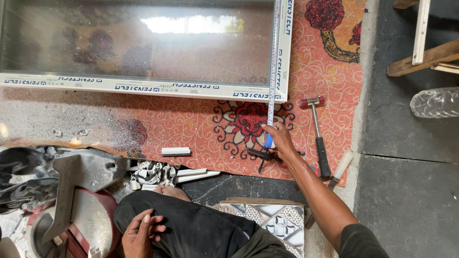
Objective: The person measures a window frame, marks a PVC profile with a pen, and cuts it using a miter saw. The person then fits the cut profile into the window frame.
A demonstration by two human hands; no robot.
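Observation:
My right hand (279, 141) grips a blue tape measure case on the red patterned mat (191, 126). Its metal tape (273, 62) runs straight up along the right side of a white-framed glass window (143, 43) lying flat. My left hand (140, 234) rests on my knee in dark trousers, fingers loose, holding nothing. A small dark tool (260, 155) lies just under my right hand.
A mallet with red head (316, 136) lies right of my hand, beside a white-handled tool (340, 167). A short white profile piece (175, 151) and more offcuts (196, 174) lie on the mat. A mitre saw (62, 191) stands at left. Patterned tile (272, 220), plastic bottle (435, 102).

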